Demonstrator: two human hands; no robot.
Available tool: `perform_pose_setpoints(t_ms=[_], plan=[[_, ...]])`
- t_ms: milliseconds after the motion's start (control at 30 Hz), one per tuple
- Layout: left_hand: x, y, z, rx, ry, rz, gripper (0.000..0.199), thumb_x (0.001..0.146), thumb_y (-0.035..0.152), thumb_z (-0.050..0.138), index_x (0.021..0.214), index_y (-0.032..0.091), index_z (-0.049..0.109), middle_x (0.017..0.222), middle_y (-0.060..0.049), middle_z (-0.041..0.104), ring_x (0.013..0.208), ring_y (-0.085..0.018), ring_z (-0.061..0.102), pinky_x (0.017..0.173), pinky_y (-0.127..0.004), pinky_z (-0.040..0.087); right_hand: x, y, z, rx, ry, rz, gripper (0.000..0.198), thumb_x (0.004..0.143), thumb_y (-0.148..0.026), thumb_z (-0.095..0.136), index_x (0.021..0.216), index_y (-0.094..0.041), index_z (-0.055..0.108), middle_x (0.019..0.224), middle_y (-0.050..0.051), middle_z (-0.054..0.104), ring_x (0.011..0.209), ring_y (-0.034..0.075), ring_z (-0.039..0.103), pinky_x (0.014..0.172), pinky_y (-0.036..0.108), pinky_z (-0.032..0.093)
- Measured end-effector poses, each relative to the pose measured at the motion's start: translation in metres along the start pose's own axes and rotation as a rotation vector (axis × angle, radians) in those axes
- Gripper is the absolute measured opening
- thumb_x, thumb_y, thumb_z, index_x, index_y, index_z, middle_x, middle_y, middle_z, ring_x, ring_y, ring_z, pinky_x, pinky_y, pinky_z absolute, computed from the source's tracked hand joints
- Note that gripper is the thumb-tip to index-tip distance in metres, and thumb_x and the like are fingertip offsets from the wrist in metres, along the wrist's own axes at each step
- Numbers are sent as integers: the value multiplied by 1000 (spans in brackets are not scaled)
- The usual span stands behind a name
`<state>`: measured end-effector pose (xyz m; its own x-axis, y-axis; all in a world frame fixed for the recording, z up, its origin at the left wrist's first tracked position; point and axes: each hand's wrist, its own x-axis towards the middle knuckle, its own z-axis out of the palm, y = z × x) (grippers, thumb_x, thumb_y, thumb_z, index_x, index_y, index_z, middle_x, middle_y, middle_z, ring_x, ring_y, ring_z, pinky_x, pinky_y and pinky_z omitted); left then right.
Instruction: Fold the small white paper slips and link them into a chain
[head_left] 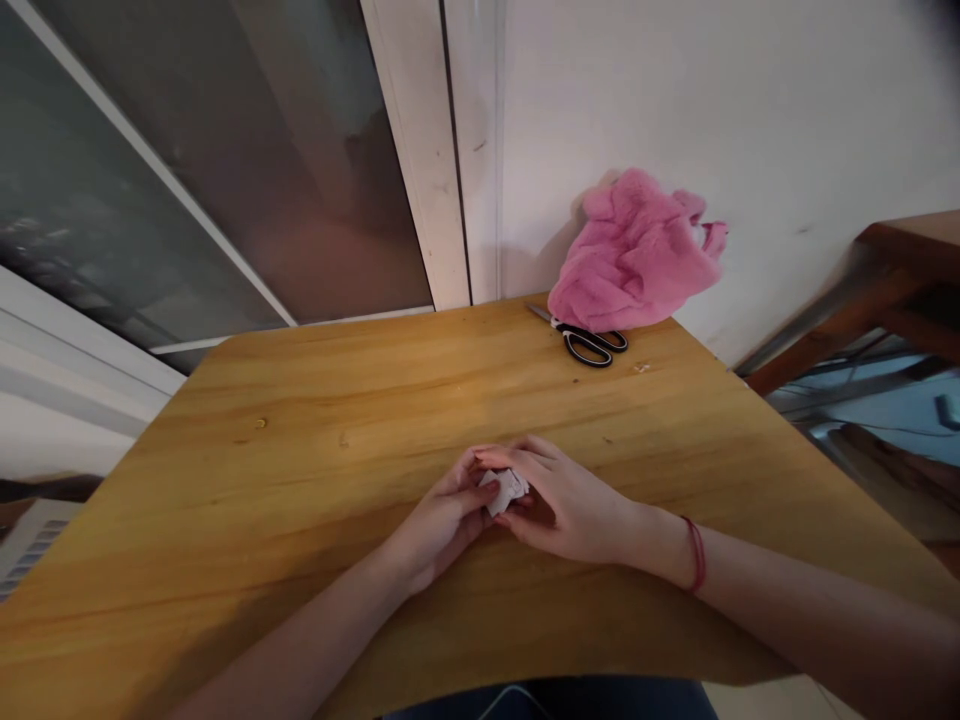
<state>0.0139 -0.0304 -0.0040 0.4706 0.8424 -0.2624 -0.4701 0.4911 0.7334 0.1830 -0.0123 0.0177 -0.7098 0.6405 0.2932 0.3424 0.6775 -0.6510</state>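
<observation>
Between my two hands, over the near middle of the table, is a small white crumpled or folded piece of paper (504, 490) with faint dark marks. My left hand (448, 515) is closed on it, the thumb lying across its face. The fingers of my right hand (581, 500) curl around its right side and top, and the fingertips press on its edges. A red cord bracelet circles my right wrist. Parts of the paper are hidden behind my fingers.
The wooden table (360, 380) runs up to a wall and a sliding door. At its far right edge lie black-handled scissors (589, 345) beside a fluffy pink cloth (637, 255). A wooden piece of furniture (900, 250) stands off to the right.
</observation>
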Motion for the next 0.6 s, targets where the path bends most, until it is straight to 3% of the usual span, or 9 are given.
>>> perform_pose_setpoints(t_ms=[133,267,467,600], plan=[[0,-2,0,-23,-14,15,29,79,11,58,105,22,54,108,-5,61,89,-16,61,81,-30,45,1,0,3,-37,17,54,58,75,-29,66,126,-18,40,114,9,54,105,23,47,91,40,39],[-2,-1,1,-15,-3,-7,27,79,12,59,104,20,54,103,-6,63,92,-17,61,81,-27,43,0,1,4,-46,47,63,48,76,-22,63,121,-20,45,107,7,57,99,22,49,88,38,41],[-2,3,2,-17,6,0,27,78,9,57,104,19,56,106,-7,63,99,-19,58,86,-30,42,-1,0,-2,-35,25,-5,53,77,-9,52,127,-21,40,115,8,56,102,21,48,88,39,41],[-2,3,2,-12,-20,-4,27,78,10,58,104,19,58,108,-8,62,96,-19,60,86,-30,41,0,0,-3,-47,36,-13,50,76,-15,58,124,-21,42,114,8,57,102,22,48,89,39,41]])
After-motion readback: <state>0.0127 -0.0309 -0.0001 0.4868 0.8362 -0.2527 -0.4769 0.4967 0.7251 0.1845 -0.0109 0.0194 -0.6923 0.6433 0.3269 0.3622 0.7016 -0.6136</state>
